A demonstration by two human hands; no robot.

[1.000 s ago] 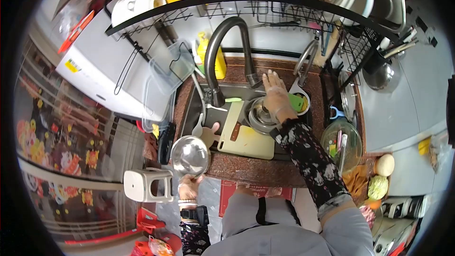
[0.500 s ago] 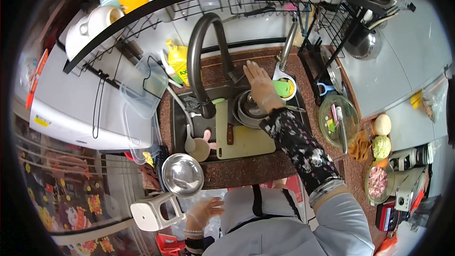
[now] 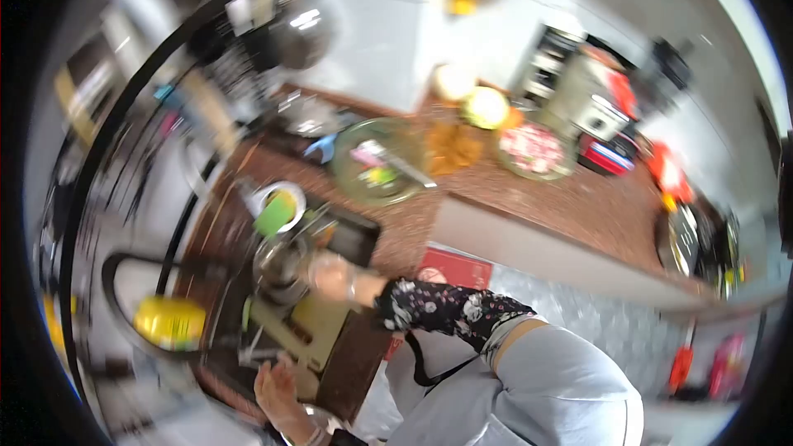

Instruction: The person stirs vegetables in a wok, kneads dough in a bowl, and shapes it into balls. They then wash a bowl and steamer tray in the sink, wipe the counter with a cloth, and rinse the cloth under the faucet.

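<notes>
My right hand (image 3: pixel 330 275), its fingers smeared by motion, is at the rim of the metal pots (image 3: pixel 279 268) in the sink (image 3: pixel 357 235). I cannot tell whether it grips them. Below it in the view, my left hand (image 3: pixel 279 396) hovers over the sink's near left end, fingers parted and nothing visible in them. Between the hands lies a pale cutting board (image 3: pixel 320 334); a brown knife handle (image 3: pixel 299 330) rests on it. A green sponge (image 3: pixel 274 215) sits by a white round holder (image 3: pixel 297 198) beyond the pots.
A glass bowl (image 3: pixel 340 167) with a knife stands on the counter beside the sink. Farther along are a bowl of chopped meat (image 3: pixel 533 149), round vegetables (image 3: pixel 486 107) and a brown cloth (image 3: pixel 453 149). A dark faucet (image 3: pixel 116 297) arches near a yellow bottle (image 3: pixel 169 322).
The view has swung right and turned, bringing more counter into sight. My left hand has risen from beside my lap to the sink. My right hand has drawn back from behind the pots to their rim.
</notes>
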